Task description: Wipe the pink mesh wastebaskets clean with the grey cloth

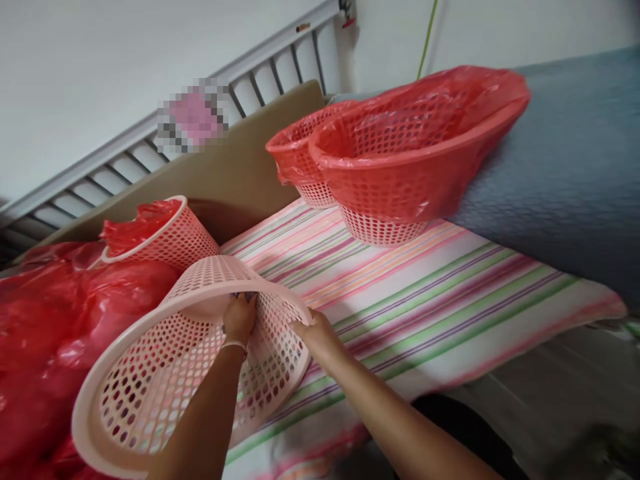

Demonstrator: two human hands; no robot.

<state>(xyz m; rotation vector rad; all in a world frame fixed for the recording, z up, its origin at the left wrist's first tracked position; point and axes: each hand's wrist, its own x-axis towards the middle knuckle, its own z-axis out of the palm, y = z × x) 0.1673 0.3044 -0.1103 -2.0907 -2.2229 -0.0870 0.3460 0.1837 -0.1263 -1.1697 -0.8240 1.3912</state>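
A pale pink perforated plastic basket (197, 287) lies tipped on its side, its wide mouth facing me. My left hand (241, 315) reaches deep inside it, near the inner wall and base; its fingertips are partly hidden, so its grip is unclear. My right hand (310, 331) holds the basket's rim on the right side, thumb inside and fingers around the outer edge. The basket rests on a striped cloth (400, 300), with red plastic bags (45, 347) bunched to its left.
A large basket lined with a red bag (400, 180) stands at the back right, beside a smaller lined basket (300, 157). Another basket (193, 233) with red plastic in it leans at the left. A brown board (240, 167) and grey railing run behind; a grey-blue padded surface (565, 187) lies right.
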